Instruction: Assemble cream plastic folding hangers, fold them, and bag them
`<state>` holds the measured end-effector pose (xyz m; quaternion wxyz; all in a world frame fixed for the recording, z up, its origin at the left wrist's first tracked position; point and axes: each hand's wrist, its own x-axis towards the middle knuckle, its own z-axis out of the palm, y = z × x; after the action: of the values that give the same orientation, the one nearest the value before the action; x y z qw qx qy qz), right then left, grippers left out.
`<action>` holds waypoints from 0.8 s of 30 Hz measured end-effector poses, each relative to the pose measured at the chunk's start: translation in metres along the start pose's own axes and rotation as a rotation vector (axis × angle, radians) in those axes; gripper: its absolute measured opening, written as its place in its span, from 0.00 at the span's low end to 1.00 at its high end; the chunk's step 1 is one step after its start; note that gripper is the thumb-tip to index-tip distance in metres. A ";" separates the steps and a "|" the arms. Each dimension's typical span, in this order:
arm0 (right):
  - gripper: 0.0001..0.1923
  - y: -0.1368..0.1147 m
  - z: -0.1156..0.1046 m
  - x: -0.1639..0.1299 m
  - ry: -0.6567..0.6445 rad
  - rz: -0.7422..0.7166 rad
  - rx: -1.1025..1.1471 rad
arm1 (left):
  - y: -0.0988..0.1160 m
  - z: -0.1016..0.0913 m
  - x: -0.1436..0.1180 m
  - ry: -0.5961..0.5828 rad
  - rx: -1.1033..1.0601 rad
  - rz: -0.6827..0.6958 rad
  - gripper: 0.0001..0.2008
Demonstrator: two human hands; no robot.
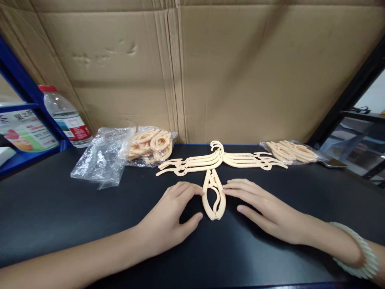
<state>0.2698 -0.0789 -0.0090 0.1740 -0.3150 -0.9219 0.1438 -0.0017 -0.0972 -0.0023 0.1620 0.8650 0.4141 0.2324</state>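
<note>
A folded cream plastic hanger (221,202) lies flat on the black table, its arms and hook tucked together. My left hand (176,210) rests at its left side, fingertips touching the edge, thumb apart. On the other side my right hand (261,206) has its fingers stretched out, the tips at the hanger's right edge and the thumb spread away. Neither hand grips it. Just beyond lie several unfolded cream hangers (204,161), stacked with their hooks pointing away from me.
Left of the stack sit an empty clear plastic bag (100,156) and a bag of folded hangers (150,146). Another bagged set (291,151) lies at the right. A water bottle (66,116) stands by a blue rack at left. A cardboard wall (240,76) closes off the back.
</note>
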 end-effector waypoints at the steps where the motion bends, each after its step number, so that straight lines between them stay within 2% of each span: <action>1: 0.22 0.000 0.000 0.000 0.001 -0.003 0.002 | 0.000 0.000 0.000 0.003 -0.003 -0.001 0.17; 5: 0.20 -0.001 -0.004 0.001 0.018 -0.020 0.022 | -0.003 0.000 -0.001 0.010 -0.022 -0.011 0.18; 10: 0.14 -0.001 -0.005 -0.001 0.010 -0.015 0.010 | -0.005 0.001 0.000 0.021 -0.024 -0.025 0.13; 24: 0.16 0.001 -0.004 0.000 0.022 -0.031 -0.015 | -0.003 0.000 0.002 0.011 -0.010 -0.017 0.07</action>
<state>0.2720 -0.0778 -0.0061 0.1841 -0.3034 -0.9257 0.1305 -0.0030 -0.0942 -0.0029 0.1659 0.8594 0.4210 0.2380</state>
